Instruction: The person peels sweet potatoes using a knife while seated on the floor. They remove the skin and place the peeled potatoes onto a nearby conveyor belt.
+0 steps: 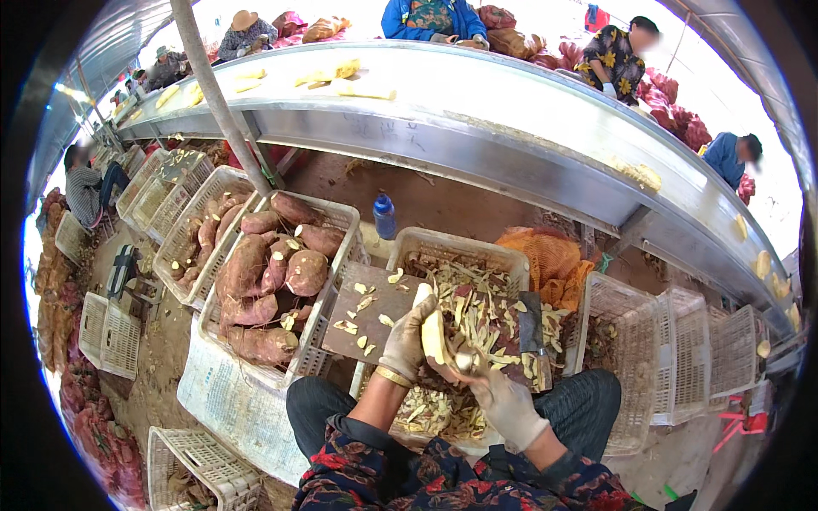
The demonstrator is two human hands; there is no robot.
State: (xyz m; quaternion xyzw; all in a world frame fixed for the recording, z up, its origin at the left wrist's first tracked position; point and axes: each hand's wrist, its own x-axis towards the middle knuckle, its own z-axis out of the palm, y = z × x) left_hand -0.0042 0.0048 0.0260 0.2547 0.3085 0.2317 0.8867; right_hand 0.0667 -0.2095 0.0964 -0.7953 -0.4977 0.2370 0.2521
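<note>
My left hand (409,342), in a pale work glove, grips a partly peeled sweet potato (434,338) with bare yellow flesh on one side. My right hand (505,402), gloved too, is closed around what looks like a metal peeler (470,363) against the tuber's lower end; fingers hide most of the tool. Under both hands a board (358,310) lies across a plastic crate (460,239) heaped with peelings (466,300). A dark-bladed cleaver (530,319) rests at the board's right. To the left, another crate (351,223) holds unpeeled sweet potatoes (249,262).
A long metal-sided conveyor (409,137) carries peeled tubers (364,88), with several people behind it. A slanting pole (220,96) rises left of centre. Close by are a blue bottle (384,217), an orange mesh sack (549,259) and crates (623,358) on the right.
</note>
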